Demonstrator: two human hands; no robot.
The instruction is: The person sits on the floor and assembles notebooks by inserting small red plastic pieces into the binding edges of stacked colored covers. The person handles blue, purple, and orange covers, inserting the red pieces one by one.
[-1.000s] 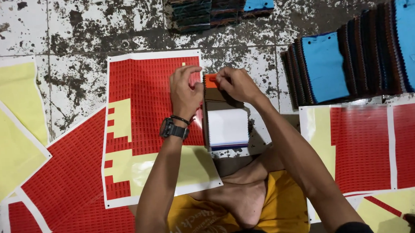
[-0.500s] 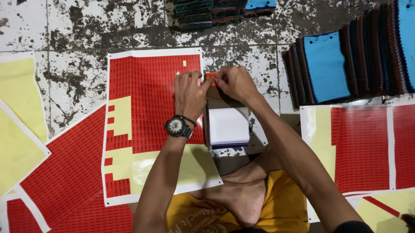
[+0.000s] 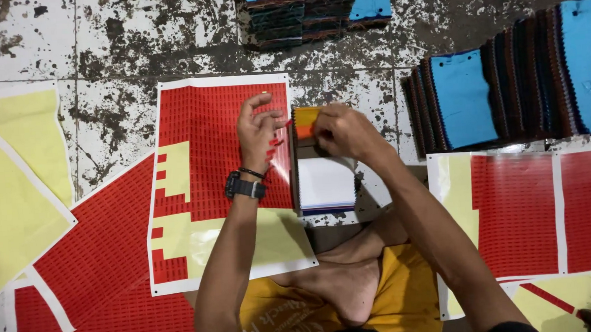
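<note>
My left hand [image 3: 258,131] hovers over a red sticker sheet [image 3: 204,157], fingers apart, with small red stickers stuck on its fingertips. My right hand [image 3: 344,131] presses on the top of a stack of fabric swatch cards [image 3: 324,181] between the two hands; the top shows an orange and yellow swatch [image 3: 304,120]. The stack's near face is white. A black watch is on my left wrist.
More red and yellow sticker sheets lie left [image 3: 14,194] and right [image 3: 533,207]. Rows of swatch stacks with blue tops stand at the far middle [image 3: 314,3] and far right [image 3: 507,81]. My crossed legs and bare foot [image 3: 342,285] are below on the stained tiled floor.
My left hand has pulled away leftward from the stack top and opened over the red sheet. My right hand stays on the stack's top.
</note>
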